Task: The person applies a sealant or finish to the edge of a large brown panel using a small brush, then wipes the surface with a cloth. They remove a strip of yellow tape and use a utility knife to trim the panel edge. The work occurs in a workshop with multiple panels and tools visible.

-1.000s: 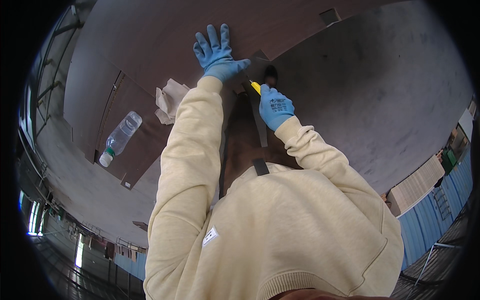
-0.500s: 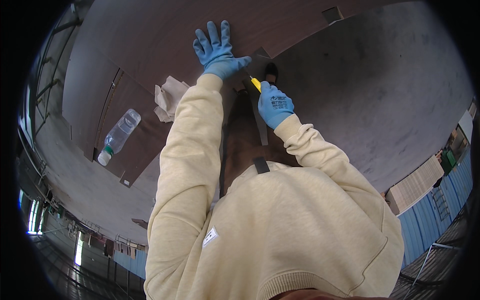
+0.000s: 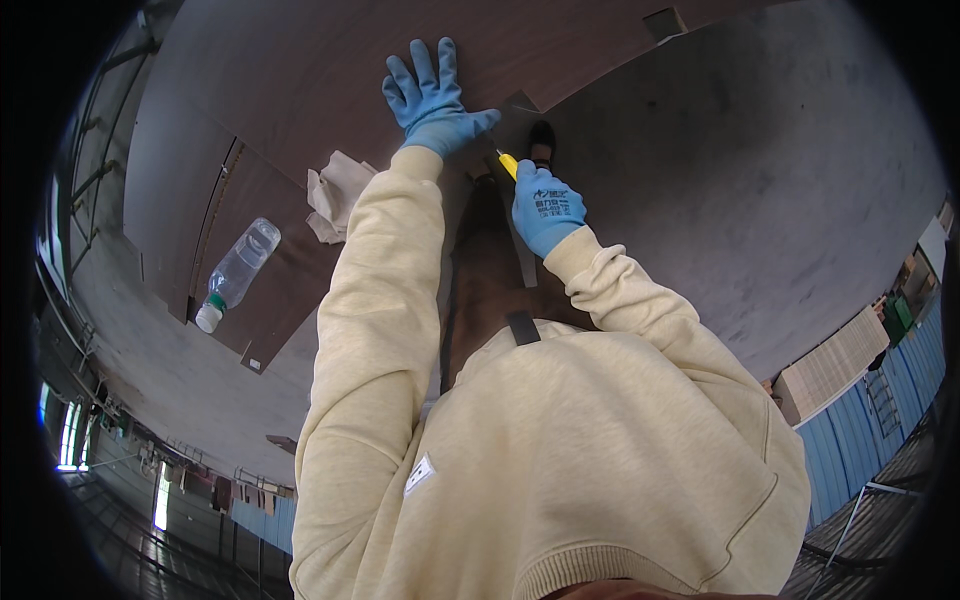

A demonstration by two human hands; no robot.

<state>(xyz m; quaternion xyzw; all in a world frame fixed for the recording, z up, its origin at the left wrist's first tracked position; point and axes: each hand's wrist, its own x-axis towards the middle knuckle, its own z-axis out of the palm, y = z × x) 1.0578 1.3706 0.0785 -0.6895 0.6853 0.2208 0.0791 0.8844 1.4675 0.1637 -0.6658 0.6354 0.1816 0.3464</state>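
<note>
My left hand (image 3: 430,104), in a blue glove, lies flat with fingers spread on a large dark brown board (image 3: 310,80), close to its near edge. In my right hand (image 3: 548,208), also blue-gloved, is a yellow-handled knife (image 3: 508,164). Its thin metal blade points up and left toward the board's edge, just below my left thumb. The blade's very tip is too small to make out. Beside the left sleeve, a crumpled beige cloth (image 3: 338,192) rests on the brown surface.
A clear plastic bottle (image 3: 240,268) with a green-and-white cap lies on its side at the left, on a brown panel (image 3: 268,318). A square notch (image 3: 663,25) marks the board's far right edge. Grey concrete floor (image 3: 760,190) spreads to the right; a shoe (image 3: 541,140) stands near the board.
My right hand and the knife have shifted slightly left and up. My left hand stays spread on the board, nearly in the same place.
</note>
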